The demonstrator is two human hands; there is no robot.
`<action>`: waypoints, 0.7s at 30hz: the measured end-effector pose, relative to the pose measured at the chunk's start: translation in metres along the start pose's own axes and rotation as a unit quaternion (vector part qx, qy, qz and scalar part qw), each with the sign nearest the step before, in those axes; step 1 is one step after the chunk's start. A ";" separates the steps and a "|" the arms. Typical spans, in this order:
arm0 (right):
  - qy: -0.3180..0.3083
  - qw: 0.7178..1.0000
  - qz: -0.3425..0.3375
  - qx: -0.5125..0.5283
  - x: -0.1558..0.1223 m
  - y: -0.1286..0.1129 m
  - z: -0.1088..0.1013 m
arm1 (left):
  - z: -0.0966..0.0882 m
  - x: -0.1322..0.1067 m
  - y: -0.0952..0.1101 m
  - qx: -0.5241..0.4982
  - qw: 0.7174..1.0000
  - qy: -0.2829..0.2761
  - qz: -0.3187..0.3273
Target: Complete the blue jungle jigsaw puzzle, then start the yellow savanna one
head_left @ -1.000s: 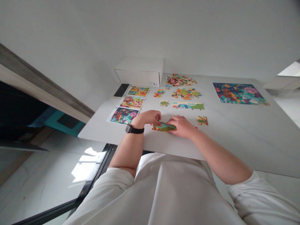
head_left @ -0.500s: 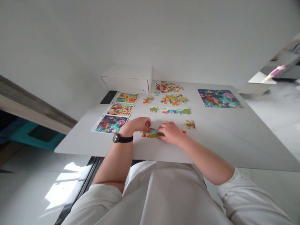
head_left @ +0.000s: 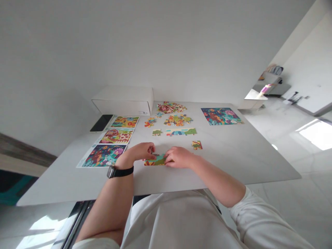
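My left hand (head_left: 138, 151), with a black-strapped watch (head_left: 119, 171) on its wrist, pinches a small jigsaw piece (head_left: 155, 154) at the upper edge of a joined puzzle section (head_left: 155, 160). My right hand (head_left: 178, 157) presses its fingertips on that section's right end. The section lies flat, green and teal with orange patches, and my fingers hide part of it. Farther up lie a loose piece (head_left: 197, 145), a strip of joined pieces (head_left: 181, 131), and two heaps of loose pieces (head_left: 171, 108).
A white table (head_left: 215, 166) ends close to my body. On it are printed picture cards (head_left: 104, 156), a black phone (head_left: 101, 122), a white box (head_left: 123, 101) and a finished colourful puzzle (head_left: 221, 116). Polished floor spreads beyond the table's right edge.
The view has swung, so the table sits lower and farther left, with more floor showing at right. My hands stay at the section, and the left fingers still pinch the small piece.
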State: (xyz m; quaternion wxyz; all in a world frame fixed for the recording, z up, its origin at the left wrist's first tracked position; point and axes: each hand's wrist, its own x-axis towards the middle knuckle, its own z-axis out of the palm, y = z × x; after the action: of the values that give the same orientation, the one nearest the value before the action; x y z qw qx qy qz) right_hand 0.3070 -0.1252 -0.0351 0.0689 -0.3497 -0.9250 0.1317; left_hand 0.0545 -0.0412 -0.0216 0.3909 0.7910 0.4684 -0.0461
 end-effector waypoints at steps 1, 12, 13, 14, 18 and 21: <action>-0.004 1.000 -0.005 0.002 -0.001 -0.001 -0.002 | 0.000 0.000 0.000 0.002 1.000 0.002 0.002; -0.067 0.997 -0.015 -0.029 -0.007 -0.017 -0.014 | -0.001 0.003 0.000 0.011 1.000 -0.006 0.001; -0.072 0.997 -0.019 -0.039 -0.007 -0.019 -0.014 | -0.001 0.004 -0.001 0.012 1.000 -0.006 0.000; -0.076 0.996 -0.018 -0.050 -0.007 -0.021 -0.013 | -0.001 0.005 -0.001 0.011 1.000 -0.007 -0.003; -0.085 0.992 0.020 -0.089 -0.006 -0.033 -0.010 | -0.002 0.009 0.000 -0.007 0.999 -0.026 -0.030; -0.098 0.989 0.038 -0.103 -0.006 -0.040 -0.011 | -0.002 0.010 0.000 -0.017 0.998 -0.037 -0.042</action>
State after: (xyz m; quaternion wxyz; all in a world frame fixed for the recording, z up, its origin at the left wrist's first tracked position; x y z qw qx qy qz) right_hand 0.2888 -0.1557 -0.0127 -0.0640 -0.3752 -0.9220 0.0716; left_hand 0.0594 -0.0329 -0.0249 0.4189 0.7619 0.4869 -0.0833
